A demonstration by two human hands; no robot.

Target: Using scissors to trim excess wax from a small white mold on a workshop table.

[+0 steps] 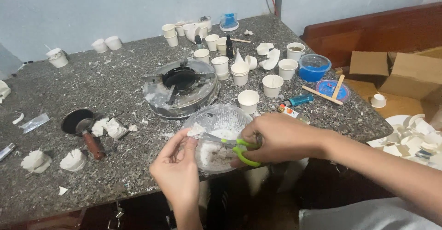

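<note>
My right hand (276, 138) has its fingers (252, 129) threaded through the green handles of the scissors (232, 146) and clenched on them; the blades point left, and their tips reach the white wax chunk (196, 131). My left hand (177, 165) pinches that chunk between thumb and fingertips, holding it right at the blades. Both hands work above a clear plastic bowl (220, 119), which sits near the front edge of the grey speckled stone table (115, 87) and holds a heap of white crumbs.

Just behind the bowl I see a round single-burner gas stove (180, 86), its metal top smeared with white residue. To the right of it stand many small white paper cups (248, 101), some stacked, a few torn open. Farther right are a blue plastic bowl (314, 67), a blue lid (331, 89) with wooden sticks (328, 93) laid across it, and a blue lighter (299, 100).

To my left lie a small dark saucepan (78, 121) with a reddish handle, and white lumps of wax (73, 160) scattered around it on the table. Off the table's right end are open cardboard boxes (405, 73) and a pile of torn white cups (414, 140).
</note>
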